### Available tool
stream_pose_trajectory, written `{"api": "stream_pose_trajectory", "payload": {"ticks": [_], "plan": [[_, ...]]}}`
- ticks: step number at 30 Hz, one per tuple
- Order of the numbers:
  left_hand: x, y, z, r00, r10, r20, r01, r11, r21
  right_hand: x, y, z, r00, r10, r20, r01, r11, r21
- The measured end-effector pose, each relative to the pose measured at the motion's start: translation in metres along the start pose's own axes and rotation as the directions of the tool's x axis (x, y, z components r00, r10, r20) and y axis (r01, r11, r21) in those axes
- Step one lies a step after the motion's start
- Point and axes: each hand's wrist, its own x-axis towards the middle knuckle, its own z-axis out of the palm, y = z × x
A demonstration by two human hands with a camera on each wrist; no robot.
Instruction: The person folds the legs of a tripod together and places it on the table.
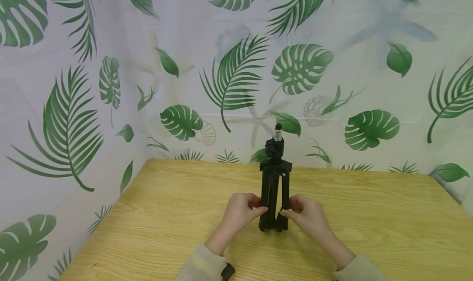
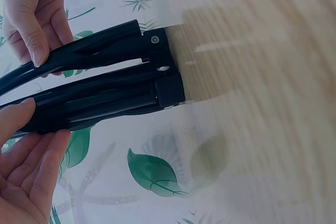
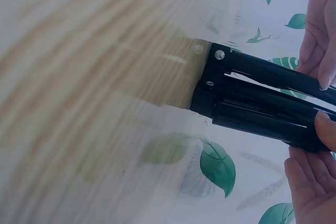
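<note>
- In the head view I see a black tripod [image 1: 274, 182] standing upright in the center of the frame, a little below the middle, with its legs folded together and its feet on the wooden table [image 1: 369, 223].
- My left hand [image 1: 240, 213] is on the left side of the tripod; its thumb and fingers pinch one lower leg.
- My right hand [image 1: 308, 215] is on the right side and pinches the other lower leg in the same way, fingers curled around it.
- In the left wrist view the folded legs [image 2: 105, 90] cross the left half of the frame, and one leg is slightly apart from the others.
- The table is light wood with visible grain and fills the lower half of the head view.
- Behind it and along the left side hangs a white curtain [image 1: 111, 67] with green leaf prints.
- At the bottom edge I see beige sleeves [image 1: 201, 266].
</note>
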Motion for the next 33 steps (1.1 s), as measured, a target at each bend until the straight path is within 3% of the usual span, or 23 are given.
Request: {"api": "stream_pose_trajectory", "payload": {"ticks": [14, 19, 24, 29, 33], "plan": [[0.001, 0.0, -0.001, 1.0, -0.009, 0.013, 0.009, 1.0, -0.011, 0.004, -0.002, 0.006, 1.0, -0.005, -0.006, 0.005, 1.0, -0.006], [0.001, 0.001, -0.001, 1.0, -0.021, 0.011, 0.021, 1.0, -0.018, 0.005, -0.001, 0.005, 0.999, -0.038, 0.016, 0.038, 0.999, -0.021], [0.001, 0.003, -0.002, 0.999, -0.051, 0.018, 0.052, 0.998, -0.042, 0.008, 0.007, 0.004, 0.99, -0.07, 0.12, 0.076, 0.996, -0.041], [0.001, 0.001, -0.001, 0.997, -0.068, 0.02, 0.069, 0.996, -0.057, 0.013, 0.021, 0.007, 0.948, -0.071, 0.309, 0.097, 0.993, -0.068], [0.001, 0.002, -0.002, 0.997, -0.07, 0.026, 0.072, 0.996, -0.055, 0.016, 0.027, 0.013, 0.926, -0.068, 0.37, 0.1, 0.993, -0.068]]}}
